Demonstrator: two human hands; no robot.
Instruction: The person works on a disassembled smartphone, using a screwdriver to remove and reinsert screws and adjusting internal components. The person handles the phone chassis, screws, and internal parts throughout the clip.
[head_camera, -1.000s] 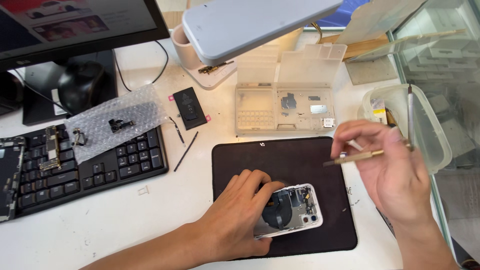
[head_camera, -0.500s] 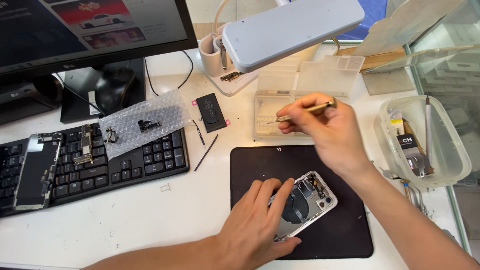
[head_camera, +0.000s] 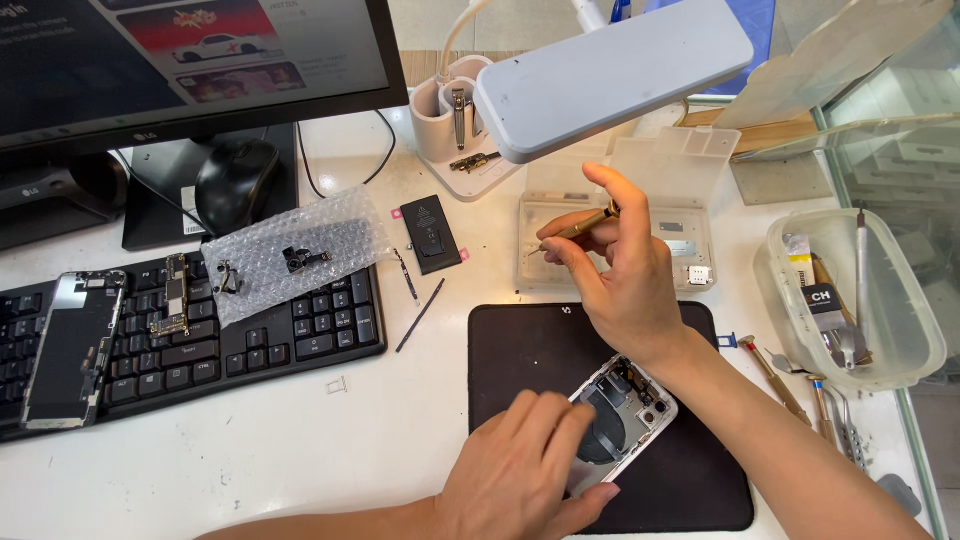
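A matt black work mat (head_camera: 520, 340) is lying on the smooth white table (head_camera: 300, 460). The opened phone shell (head_camera: 625, 420) is showing a glossy white rim and bare metal inside. The right hand (head_camera: 620, 280) is gripping a brass-coloured metal tool (head_camera: 585, 225) over a cloudy clear-plastic parts box (head_camera: 700, 240). Far left, crinkled bubble wrap (head_camera: 290, 250) is glinting on the matt plastic keyboard (head_camera: 200, 350).

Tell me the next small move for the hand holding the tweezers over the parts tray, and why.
Probably lower the tweezers tip into the clear parts tray. The right hand holds them just above a compartment, tip pointing down-left, while the left hand rests on the opened phone on the black mat.
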